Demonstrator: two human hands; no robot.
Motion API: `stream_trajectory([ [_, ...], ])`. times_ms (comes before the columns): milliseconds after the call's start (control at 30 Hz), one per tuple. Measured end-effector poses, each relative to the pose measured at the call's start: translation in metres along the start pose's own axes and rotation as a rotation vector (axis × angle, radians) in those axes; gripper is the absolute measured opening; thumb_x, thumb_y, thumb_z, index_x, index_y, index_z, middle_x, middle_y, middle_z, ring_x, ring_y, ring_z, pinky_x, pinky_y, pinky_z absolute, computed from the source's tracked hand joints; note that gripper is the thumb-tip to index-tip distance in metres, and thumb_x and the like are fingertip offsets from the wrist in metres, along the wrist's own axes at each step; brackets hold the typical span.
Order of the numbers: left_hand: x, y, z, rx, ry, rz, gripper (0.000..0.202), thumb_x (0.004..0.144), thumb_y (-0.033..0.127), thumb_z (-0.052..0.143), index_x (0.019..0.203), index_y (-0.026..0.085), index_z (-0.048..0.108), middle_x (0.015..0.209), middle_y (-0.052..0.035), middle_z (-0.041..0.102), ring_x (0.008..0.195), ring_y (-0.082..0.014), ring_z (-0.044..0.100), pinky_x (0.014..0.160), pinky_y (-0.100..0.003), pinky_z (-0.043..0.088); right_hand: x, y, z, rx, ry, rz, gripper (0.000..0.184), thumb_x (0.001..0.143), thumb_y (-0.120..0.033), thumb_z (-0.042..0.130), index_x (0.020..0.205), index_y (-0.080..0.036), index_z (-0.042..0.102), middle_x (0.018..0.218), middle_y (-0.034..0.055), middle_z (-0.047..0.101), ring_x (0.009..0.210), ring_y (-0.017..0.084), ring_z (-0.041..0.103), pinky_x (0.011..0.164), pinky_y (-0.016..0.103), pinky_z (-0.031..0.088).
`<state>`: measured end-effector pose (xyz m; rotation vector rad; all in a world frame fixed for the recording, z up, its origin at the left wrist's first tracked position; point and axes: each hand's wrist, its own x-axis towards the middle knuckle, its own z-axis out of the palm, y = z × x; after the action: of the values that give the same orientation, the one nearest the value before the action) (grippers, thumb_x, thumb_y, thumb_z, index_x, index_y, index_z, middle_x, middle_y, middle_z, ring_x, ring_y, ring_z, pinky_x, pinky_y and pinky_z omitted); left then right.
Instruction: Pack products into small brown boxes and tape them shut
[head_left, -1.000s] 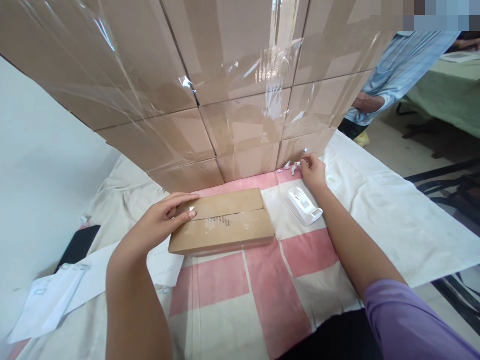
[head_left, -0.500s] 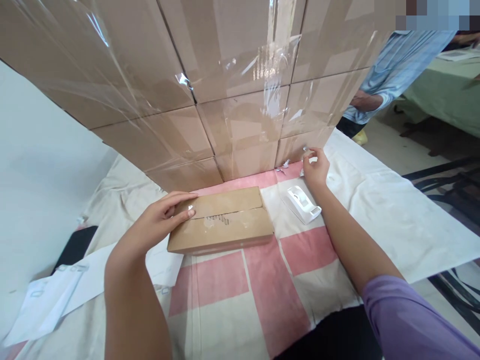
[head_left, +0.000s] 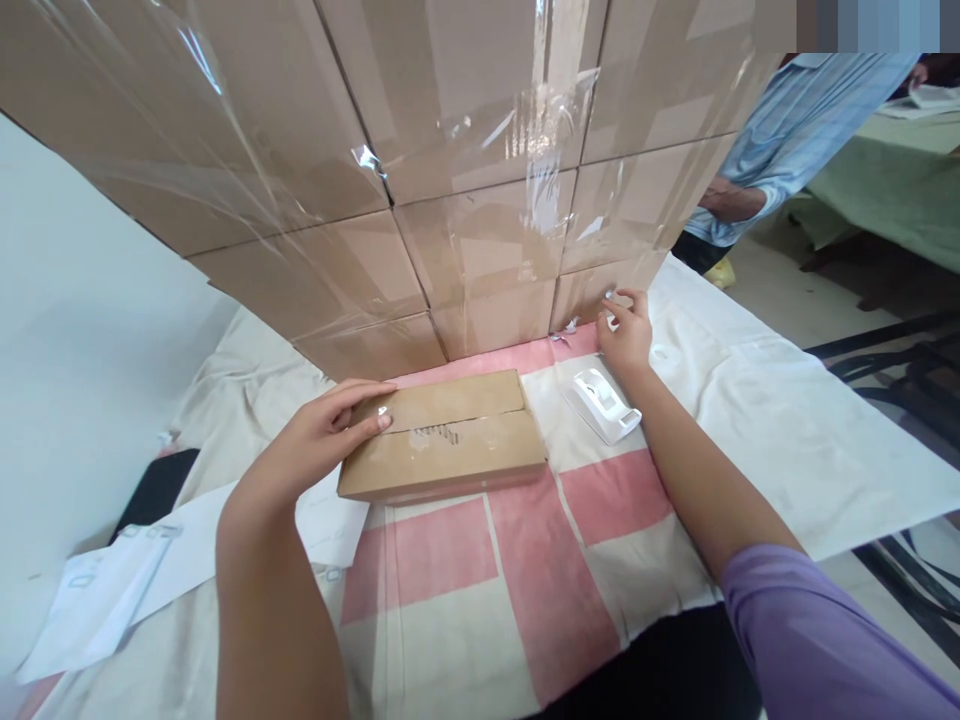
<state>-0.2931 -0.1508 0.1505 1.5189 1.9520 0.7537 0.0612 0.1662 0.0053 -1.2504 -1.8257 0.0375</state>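
Observation:
My left hand (head_left: 341, 422) grips the left end of a small brown cardboard box (head_left: 457, 425), thumb and fingers lying over its top. The box lies flat; a seam and dark printed marks show on its top. Close to the lower right carton (head_left: 596, 288), my right hand (head_left: 626, 330) has its fingers curled in a pinch. At their tips is a small shiny piece, which looks like clear tape. A white tape dispenser (head_left: 604, 408) stands between the box and my right forearm. Crumpled tape scraps (head_left: 568, 330) lie left of my right hand.
Behind the box rises a tall stack of cartons (head_left: 487, 240) wrapped in clear film. White papers (head_left: 105, 600) and a dark flat object (head_left: 157, 485) lie at left. A person in a blue shirt (head_left: 795, 140) stands at the far right, near a green-covered table (head_left: 892, 180).
My right hand has shifted slightly left, and its fingers have changed position a little around the small shiny piece. My left hand and the box stay almost the same.

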Motion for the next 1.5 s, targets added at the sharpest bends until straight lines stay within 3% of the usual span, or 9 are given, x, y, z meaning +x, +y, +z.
stream_trajectory([
  [267, -0.001, 0.001, -0.001, -0.011, -0.010, -0.003, 0.050, 0.088, 0.058, 0.067, 0.133, 0.036, 0.066, 0.140, -0.0009, 0.060, 0.126, -0.0253, 0.058, 0.101, -0.033, 0.051, 0.001, 0.007, 0.005, 0.096, -0.029, -0.036, 0.038, 0.084, -0.029, 0.055, 0.114, -0.014, 0.073, 0.132, 0.0171, 0.063, 0.071, 0.021, 0.065, 0.082, 0.042, 0.060],
  [433, -0.001, 0.001, 0.000, -0.018, -0.014, 0.016, 0.047, 0.088, 0.058, 0.067, 0.129, 0.034, 0.068, 0.139, -0.0026, 0.061, 0.127, -0.0269, 0.057, 0.103, -0.036, 0.049, 0.011, 0.001, -0.002, 0.258, 0.084, -0.010, 0.034, 0.086, -0.032, 0.057, 0.109, -0.015, 0.073, 0.122, 0.0170, 0.064, 0.065, 0.017, 0.061, 0.068, 0.039, 0.058],
  [567, 0.001, 0.001, -0.001, -0.007, -0.014, 0.031, 0.043, 0.088, 0.058, 0.066, 0.124, 0.034, 0.070, 0.138, -0.0011, 0.062, 0.125, -0.0260, 0.058, 0.102, -0.035, 0.049, 0.012, -0.048, -0.040, 0.435, 0.248, -0.061, 0.025, 0.091, -0.037, 0.061, 0.105, -0.020, 0.073, 0.114, 0.0118, 0.064, 0.074, 0.017, 0.064, 0.064, 0.035, 0.054],
  [667, 0.004, 0.001, -0.003, -0.012, -0.016, 0.024, 0.041, 0.089, 0.056, 0.067, 0.124, 0.035, 0.069, 0.138, -0.0001, 0.061, 0.125, -0.0251, 0.058, 0.101, -0.034, 0.050, -0.018, -0.103, -0.077, 0.700, 0.247, 0.048, 0.015, 0.092, -0.033, 0.063, 0.098, -0.022, 0.072, 0.106, 0.0066, 0.063, 0.070, 0.014, 0.060, 0.059, 0.030, 0.051],
  [800, 0.006, 0.000, -0.004, -0.006, -0.019, 0.017, 0.043, 0.089, 0.056, 0.067, 0.126, 0.034, 0.068, 0.138, -0.0012, 0.062, 0.125, -0.0262, 0.058, 0.099, -0.035, 0.050, -0.086, -0.157, -0.097, 0.988, -0.104, 0.306, 0.011, 0.089, -0.029, 0.070, 0.095, -0.025, 0.061, 0.079, -0.0022, 0.057, 0.057, 0.010, 0.052, 0.051, 0.025, 0.043],
  [967, 0.006, -0.003, -0.004, 0.053, 0.009, -0.040, 0.045, 0.088, 0.055, 0.068, 0.127, 0.032, 0.067, 0.139, -0.0017, 0.060, 0.126, -0.0286, 0.055, 0.102, -0.037, 0.047, -0.135, -0.161, -0.078, 1.085, -0.385, 0.442, 0.017, 0.089, -0.030, 0.067, 0.091, -0.024, 0.051, 0.083, -0.0020, 0.054, 0.066, 0.011, 0.052, 0.057, 0.025, 0.043],
  [1200, 0.006, -0.002, 0.000, 0.090, 0.074, -0.109, 0.042, 0.086, 0.050, 0.071, 0.122, 0.028, 0.068, 0.140, -0.0026, 0.059, 0.134, -0.0302, 0.050, 0.107, -0.036, 0.044, -0.141, -0.141, -0.063, 1.141, -0.477, 0.423, 0.027, 0.090, -0.022, 0.061, 0.081, -0.025, 0.036, 0.074, -0.0055, 0.041, 0.059, 0.011, 0.037, 0.055, 0.025, 0.030],
  [1333, 0.007, -0.001, 0.000, 0.080, 0.062, -0.125, 0.039, 0.087, 0.047, 0.069, 0.121, 0.029, 0.066, 0.141, -0.0015, 0.058, 0.135, -0.0296, 0.050, 0.107, -0.035, 0.046, -0.139, -0.143, -0.063, 1.171, -0.577, 0.384, 0.021, 0.087, -0.019, 0.062, 0.098, -0.025, 0.045, 0.072, -0.0075, 0.046, 0.059, 0.010, 0.043, 0.055, 0.023, 0.033],
  [1500, 0.009, -0.006, -0.001, 0.048, 0.083, -0.162, 0.039, 0.085, 0.049, 0.072, 0.119, 0.030, 0.067, 0.141, -0.0026, 0.058, 0.138, -0.0326, 0.049, 0.114, -0.041, 0.043, -0.138, -0.140, -0.059, 1.114, -0.632, 0.368, 0.011, 0.085, -0.022, 0.064, 0.084, -0.021, 0.053, 0.069, -0.0067, 0.049, 0.054, 0.008, 0.043, 0.051, 0.021, 0.033],
])
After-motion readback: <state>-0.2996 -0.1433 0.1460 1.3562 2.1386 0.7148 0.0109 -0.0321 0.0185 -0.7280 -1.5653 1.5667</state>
